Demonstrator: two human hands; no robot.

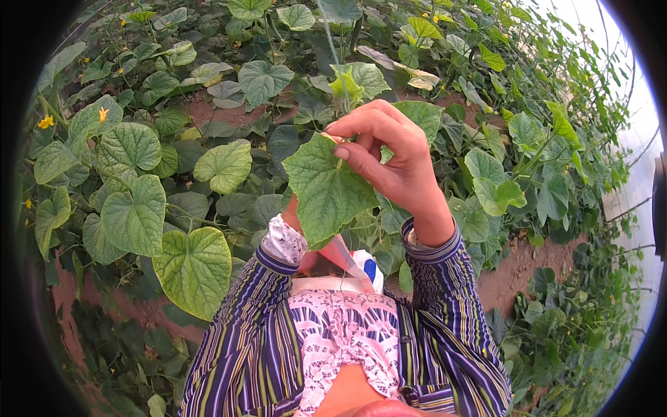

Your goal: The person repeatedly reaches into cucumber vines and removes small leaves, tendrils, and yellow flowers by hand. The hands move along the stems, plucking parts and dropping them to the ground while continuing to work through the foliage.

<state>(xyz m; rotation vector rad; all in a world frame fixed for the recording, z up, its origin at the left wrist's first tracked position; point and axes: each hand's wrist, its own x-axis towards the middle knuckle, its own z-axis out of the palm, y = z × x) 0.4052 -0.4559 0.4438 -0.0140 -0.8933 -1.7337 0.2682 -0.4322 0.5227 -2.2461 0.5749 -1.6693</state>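
My right hand [393,148] is raised before me, thumb and fingers pinched together at the vine by the base of a broad green cucumber leaf [333,187]. What exactly lies between the fingertips is hidden. Behind that leaf is most of my left hand; only a bit by the wrist [292,213] shows, so its fingers cannot be seen. A pale string [329,34] runs up from my right hand. Just above the fingers stands the light green shoot tip [346,88] of the vine, close to the string.
Leafy cucumber vines with yellow flowers [46,122] surround me. A large yellow-green leaf [193,271] hangs by my left sleeve. Bare soil [526,266] shows at the right between plants. A white bag with red and blue [367,268] lies at my waist. Pale sheeting [638,172] borders the right side.
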